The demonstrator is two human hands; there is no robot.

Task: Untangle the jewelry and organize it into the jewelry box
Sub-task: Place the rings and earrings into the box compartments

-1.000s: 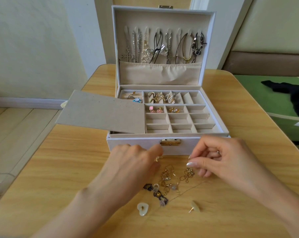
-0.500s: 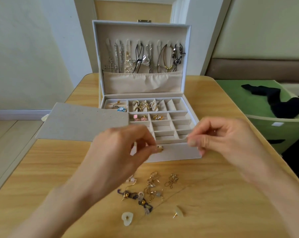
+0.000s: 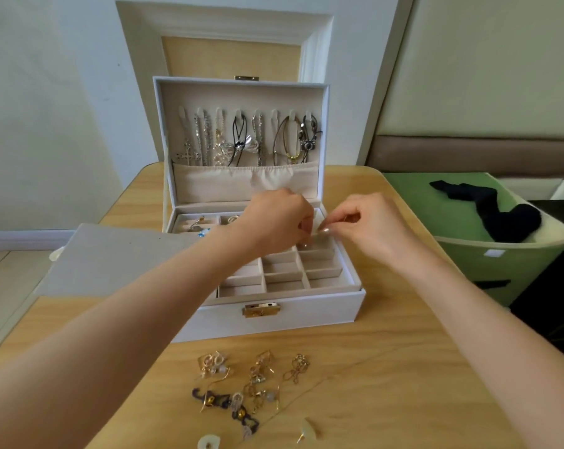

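Wooden table (image 3: 387,335): tangled gold jewelry (image 3: 258,380)

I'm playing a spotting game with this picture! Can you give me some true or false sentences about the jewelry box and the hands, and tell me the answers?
1. The jewelry box has its lid standing open. True.
2. Necklaces hang inside the lid. True.
3. All the jewelry is put away. False: a tangled pile lies on the table in front of the box.
4. The left hand and the right hand are both over the box's little compartments. True.
5. The black cloth lies on the table. False: it lies on the green surface beside the table.
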